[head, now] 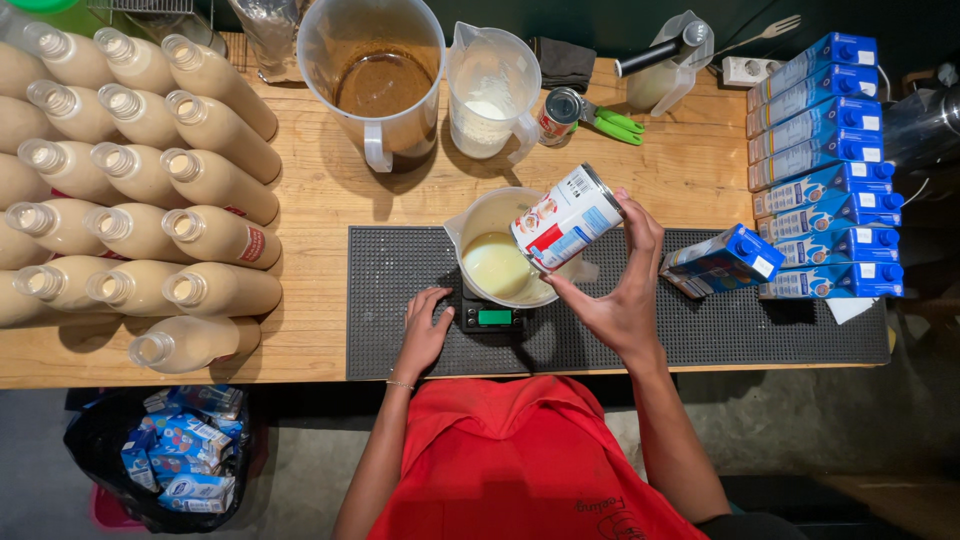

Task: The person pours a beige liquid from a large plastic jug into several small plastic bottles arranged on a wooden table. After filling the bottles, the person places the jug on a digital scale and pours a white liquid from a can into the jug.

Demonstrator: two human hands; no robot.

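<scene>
Head view, looking straight down: the right hand (622,300) is wrapped round a tin can (566,219), fingers curled over its far side and thumb under its near side, a firm grip. The can is tipped over, open end down toward the fingertips' left, above a clear plastic jug (505,246) with pale yellow creamy liquid pooled in the bottom. The can wears a white, red and blue label, its silver base turned up and away. The left hand (424,330) lies flat on the black rubber bar mat (720,330), fingers loosely spread, holding nothing, fingertips just beside a small digital scale (494,317) with a green display; the jug sits on that scale. Beyond the fingers, a big pitcher of brown liquid (375,80) and a smaller measuring jug (492,92). Right of the right hand, one blue carton (722,260) lies near the knuckles, with stacked blue cartons (825,170) past it. Far left of the left hand, rows of beige filled bottles (140,190) on their sides
</scene>
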